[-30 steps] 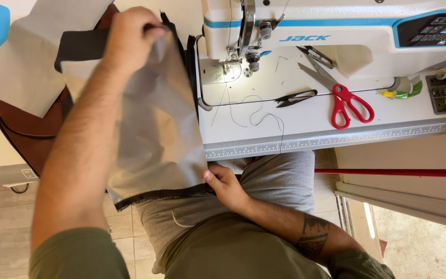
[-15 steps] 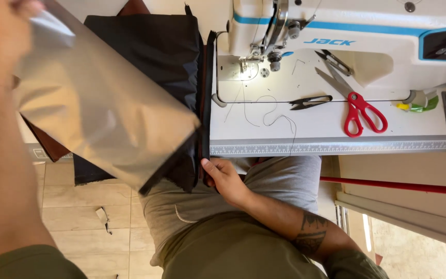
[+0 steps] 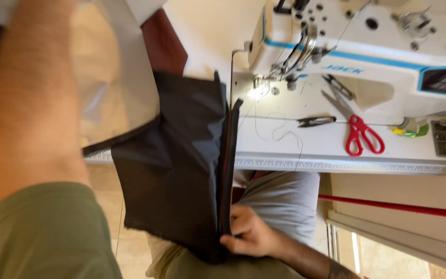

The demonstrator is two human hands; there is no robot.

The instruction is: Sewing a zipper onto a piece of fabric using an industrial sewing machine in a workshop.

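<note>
My right hand (image 3: 248,233) pinches the lower edge of a black fabric panel (image 3: 174,170) that hangs down from the sewing table, along its folded dark edge strip (image 3: 227,170). A grey lining piece (image 3: 114,88) is lifted up at the left, attached along the black panel's top edge. My left forearm (image 3: 32,98) rises out of the top of the picture; the left hand itself is out of view, so its grip is hidden. A white sewing machine (image 3: 367,46) stands at the upper right, its needle area (image 3: 264,88) lit.
Red-handled scissors (image 3: 360,132) and small black thread snips (image 3: 316,121) lie on the white machine bed (image 3: 336,155). A measuring strip runs along the bed's front edge. A brown piece (image 3: 161,41) lies behind the fabric. A red bar (image 3: 393,205) runs below the table.
The left arm has swung the grey lining further up and left, baring more of the black panel. My view has shifted closer. The right hand still holds the lower edge.
</note>
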